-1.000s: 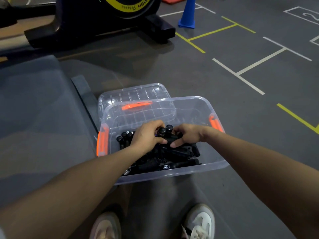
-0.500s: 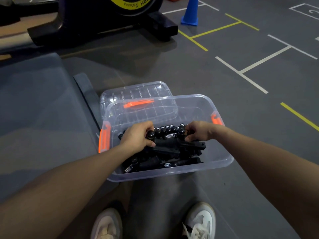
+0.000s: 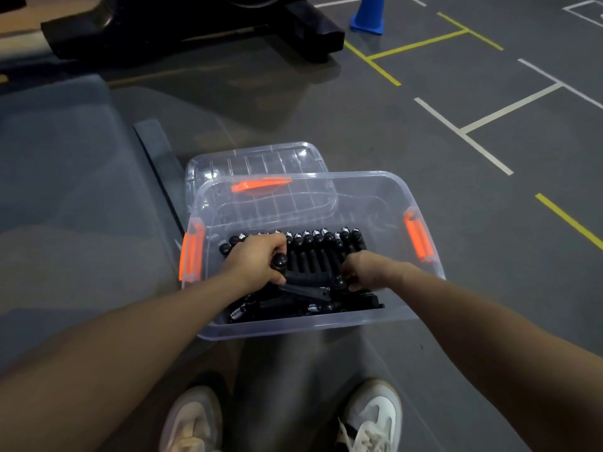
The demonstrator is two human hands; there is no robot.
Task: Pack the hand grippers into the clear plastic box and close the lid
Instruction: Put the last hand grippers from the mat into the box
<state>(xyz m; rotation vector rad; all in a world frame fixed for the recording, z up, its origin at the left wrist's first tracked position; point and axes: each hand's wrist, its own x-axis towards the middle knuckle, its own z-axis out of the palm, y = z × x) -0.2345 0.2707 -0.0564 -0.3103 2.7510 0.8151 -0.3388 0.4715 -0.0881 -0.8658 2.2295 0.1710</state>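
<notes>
Two pale shoes [image 3: 370, 415] at the near edge of the grey floor [image 3: 424, 151]; just beyond, the clear plastic box [image 3: 303, 326] sits open, black hand grippers [image 3: 323, 252] piled inside. Left hand [image 3: 257, 262] curls round a gripper handle at the box's left; right hand [image 3: 362, 270] pinches a knobbed handle end nearer the right wall; orange latches on both short walls. Lid [image 3: 257, 158] lies behind the box's far wall; a blue cone [image 3: 367, 14] stands far off.

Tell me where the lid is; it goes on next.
In the head view, the clear lid lies on the floor behind the plastic box, toward its left end.
</notes>
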